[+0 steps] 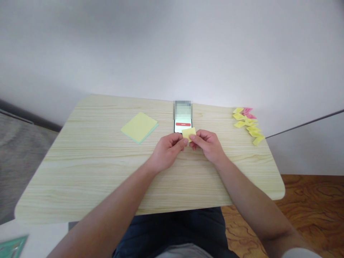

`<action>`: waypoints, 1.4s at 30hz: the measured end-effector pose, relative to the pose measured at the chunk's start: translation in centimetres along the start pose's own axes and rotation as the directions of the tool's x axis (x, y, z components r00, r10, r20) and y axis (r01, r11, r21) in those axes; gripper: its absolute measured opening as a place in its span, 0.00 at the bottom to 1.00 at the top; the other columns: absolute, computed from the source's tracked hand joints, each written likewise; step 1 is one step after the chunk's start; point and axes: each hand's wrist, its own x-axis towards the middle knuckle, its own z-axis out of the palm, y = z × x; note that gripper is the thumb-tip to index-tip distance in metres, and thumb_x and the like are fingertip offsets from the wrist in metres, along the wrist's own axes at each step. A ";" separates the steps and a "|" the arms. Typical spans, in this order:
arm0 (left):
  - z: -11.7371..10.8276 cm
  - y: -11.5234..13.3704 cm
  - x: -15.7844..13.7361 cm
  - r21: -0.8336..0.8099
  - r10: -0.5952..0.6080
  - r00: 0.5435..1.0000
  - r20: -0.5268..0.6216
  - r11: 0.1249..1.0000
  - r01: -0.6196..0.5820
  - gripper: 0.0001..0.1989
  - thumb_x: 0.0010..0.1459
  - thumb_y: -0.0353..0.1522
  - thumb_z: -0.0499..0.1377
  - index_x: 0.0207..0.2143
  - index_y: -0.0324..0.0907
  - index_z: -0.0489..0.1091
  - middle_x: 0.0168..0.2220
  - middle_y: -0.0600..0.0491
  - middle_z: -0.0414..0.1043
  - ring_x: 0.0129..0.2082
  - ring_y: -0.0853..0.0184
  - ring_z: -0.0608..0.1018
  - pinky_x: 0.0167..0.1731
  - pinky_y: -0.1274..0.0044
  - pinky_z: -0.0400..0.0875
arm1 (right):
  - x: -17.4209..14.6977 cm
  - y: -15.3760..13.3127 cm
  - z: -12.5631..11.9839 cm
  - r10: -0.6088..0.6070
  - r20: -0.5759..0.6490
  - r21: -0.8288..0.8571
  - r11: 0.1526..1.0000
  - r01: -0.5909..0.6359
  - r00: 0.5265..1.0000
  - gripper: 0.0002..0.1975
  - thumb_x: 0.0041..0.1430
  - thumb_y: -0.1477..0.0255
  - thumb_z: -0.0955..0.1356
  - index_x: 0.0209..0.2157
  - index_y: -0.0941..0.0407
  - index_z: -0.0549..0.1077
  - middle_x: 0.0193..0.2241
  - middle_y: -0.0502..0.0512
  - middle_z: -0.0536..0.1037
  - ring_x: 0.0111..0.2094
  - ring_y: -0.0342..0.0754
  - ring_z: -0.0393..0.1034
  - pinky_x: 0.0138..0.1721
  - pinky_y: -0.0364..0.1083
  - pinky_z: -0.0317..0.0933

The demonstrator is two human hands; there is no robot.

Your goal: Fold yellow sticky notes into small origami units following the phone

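Between my two hands is a small folded piece of yellow paper (189,133), held up just above the table and in front of the phone. My left hand (170,147) pinches its lower left edge between thumb and fingers. On the other side, my right hand (209,144) grips the right edge, thumb on top. A phone (183,122) with a lit screen and a red bar lies right behind the paper, its lower end partly covered. To the left rests a stack of square paper sheets (139,126), yellow on top and green beneath.
Several folded yellow paper pieces (252,129) and pink folded pieces (247,111) lie grouped at the right end of the wooden table (88,161). A white wall (172,50) stands along the back. At lower left is a green item (13,247) on a white surface.
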 end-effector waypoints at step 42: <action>0.6 -0.4 -4.6 0.158 0.067 0.997 -0.023 0.986 -0.063 0.09 0.62 0.36 0.59 0.44 0.44 0.69 0.31 0.56 0.74 0.31 0.67 0.75 0.35 0.75 0.66 | -5.6 -0.2 1.7 0.268 -0.033 -0.090 0.959 -0.270 0.963 0.07 0.54 0.70 0.70 0.24 0.56 0.74 0.18 0.50 0.76 0.17 0.42 0.68 0.18 0.41 0.60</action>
